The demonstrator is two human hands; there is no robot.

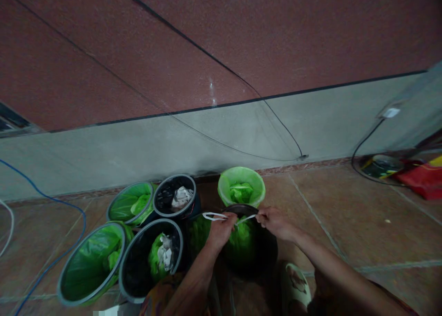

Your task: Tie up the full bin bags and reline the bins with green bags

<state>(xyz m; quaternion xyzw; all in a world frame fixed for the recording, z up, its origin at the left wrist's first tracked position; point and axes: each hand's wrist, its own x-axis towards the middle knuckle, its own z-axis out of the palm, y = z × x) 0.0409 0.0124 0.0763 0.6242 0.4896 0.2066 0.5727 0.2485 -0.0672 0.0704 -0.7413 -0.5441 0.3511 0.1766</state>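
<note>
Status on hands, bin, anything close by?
Left hand and right hand gripping white strip. Dark bin below, green bag inside. Light-green-lined bin close behind, toward wall.

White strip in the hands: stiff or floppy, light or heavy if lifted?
The white strip is probably floppy: it bends into a loop beside the left hand. Likely light, being so narrow. It should pull straight easily, judging by the stretch running to the right hand.
</note>
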